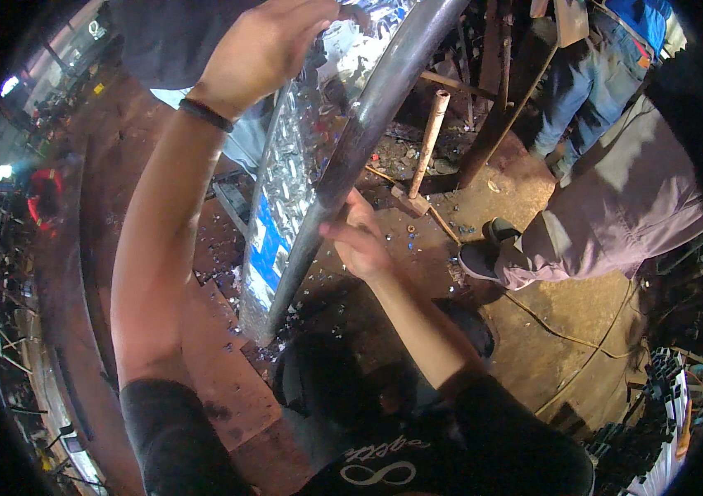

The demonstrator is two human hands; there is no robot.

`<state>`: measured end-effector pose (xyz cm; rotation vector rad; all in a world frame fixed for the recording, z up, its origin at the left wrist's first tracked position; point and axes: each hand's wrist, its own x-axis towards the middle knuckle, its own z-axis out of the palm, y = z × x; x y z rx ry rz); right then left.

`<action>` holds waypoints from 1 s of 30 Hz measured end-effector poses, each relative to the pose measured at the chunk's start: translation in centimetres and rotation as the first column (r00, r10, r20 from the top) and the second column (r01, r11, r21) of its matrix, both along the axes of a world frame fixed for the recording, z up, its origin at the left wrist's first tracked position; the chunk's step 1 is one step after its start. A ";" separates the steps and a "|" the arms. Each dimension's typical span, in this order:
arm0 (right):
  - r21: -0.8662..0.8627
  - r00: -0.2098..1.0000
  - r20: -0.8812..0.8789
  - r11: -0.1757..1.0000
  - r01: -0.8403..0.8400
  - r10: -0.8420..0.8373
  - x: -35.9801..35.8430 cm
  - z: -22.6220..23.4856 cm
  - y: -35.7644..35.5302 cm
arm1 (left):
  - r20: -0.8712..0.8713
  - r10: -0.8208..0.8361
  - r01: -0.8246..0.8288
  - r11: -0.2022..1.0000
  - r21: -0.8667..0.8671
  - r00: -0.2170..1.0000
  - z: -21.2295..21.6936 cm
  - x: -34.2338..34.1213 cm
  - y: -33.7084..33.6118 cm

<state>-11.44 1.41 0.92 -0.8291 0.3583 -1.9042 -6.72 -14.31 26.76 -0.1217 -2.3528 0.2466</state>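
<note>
A long, dark, rounded metal bar [384, 87] slants from the top edge down toward my lap. Along its left side runs a shiny, crumpled, see-through surface [285, 157] with silvery glints and a blue patch [267, 240]. My right hand [361, 240] grips the bar near its middle, thumb on the near face and the other fingers mostly hidden behind it. At the top, my left hand [281, 37] reaches over the shiny surface, a dark band at its wrist. Its fingertips run close to the upper edge, and their grip is unclear.
A hammer [430, 145] stands head-down on the littered floor beyond the bar. To the right is a person in pale trousers [616, 198]; farther back, one in jeans [591, 83]. Another person in dark clothing [170, 41] is at upper left. A cable [566, 335] crosses the floor.
</note>
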 end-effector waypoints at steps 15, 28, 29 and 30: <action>0.073 0.944 -0.276 0.976 0.207 -0.180 0.4 1.3 0.2 | -0.167 0.051 0.003 0.952 0.305 0.985 -2.4 0.4 -2.4; 0.117 0.922 -0.337 0.963 0.244 -0.192 0.2 0.7 -0.2 | -0.011 -0.045 0.044 0.998 -0.054 0.999 -0.1 -0.5 -1.7; 0.100 0.913 -0.351 0.960 0.260 -0.210 0.2 0.7 -0.2 | 0.009 -0.020 0.021 0.998 -0.061 1.000 -0.3 -0.6 -1.9; 0.082 0.903 -0.363 0.958 0.275 -0.228 0.2 0.7 -0.3 | 0.029 0.005 -0.003 0.998 -0.070 1.000 -0.2 -0.7 -1.7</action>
